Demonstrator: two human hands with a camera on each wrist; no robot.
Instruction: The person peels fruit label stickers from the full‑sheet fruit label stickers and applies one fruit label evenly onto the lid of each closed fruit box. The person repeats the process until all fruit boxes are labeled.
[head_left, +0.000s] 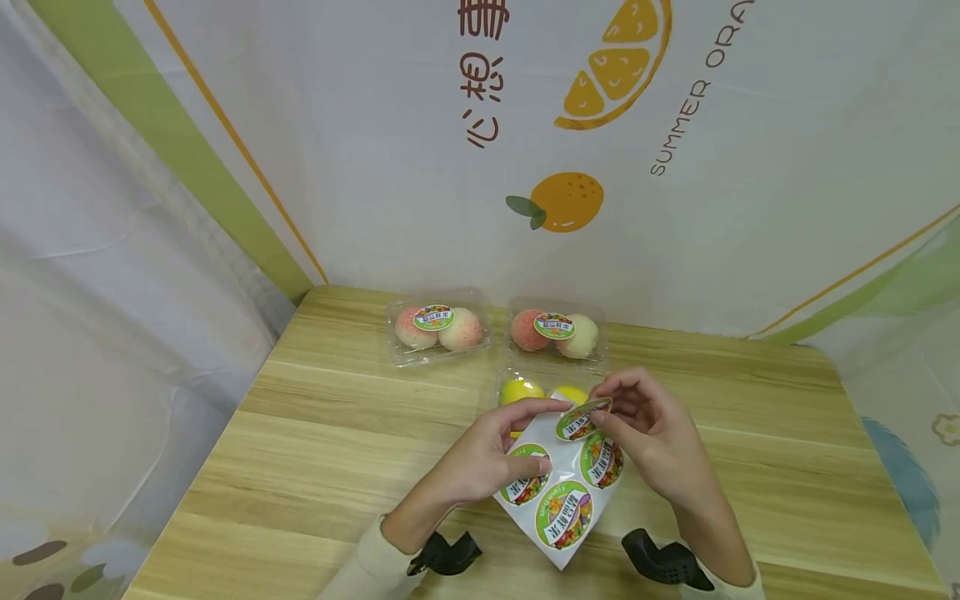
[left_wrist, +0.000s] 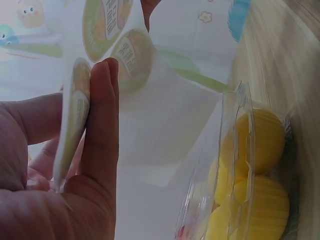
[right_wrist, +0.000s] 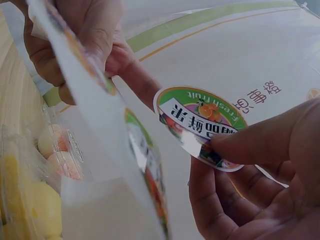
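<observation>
My left hand (head_left: 487,454) grips the left edge of a white sticker sheet (head_left: 558,462), thumb on top, fingers beneath. Several oval "Fresh fruit" labels are on the sheet. Between thumb and fingers, my right hand (head_left: 652,433) pinches one oval sticker (right_wrist: 200,127) near the sheet's top corner. In the right wrist view that sticker stands away from the sheet, and a left fingertip is close to its far edge. Just behind the sheet is a clear plastic box (left_wrist: 242,107) with yellow fruit (left_wrist: 262,200) in it, partly hidden by the sheet and hands in the head view.
Two more clear boxes stand at the back of the wooden table (head_left: 322,417). The left box (head_left: 405,354) holds pinkish peaches; the right box (head_left: 600,354) holds one red and one pale fruit. Each bears an oval label. A printed cloth (head_left: 405,167) hangs behind the table.
</observation>
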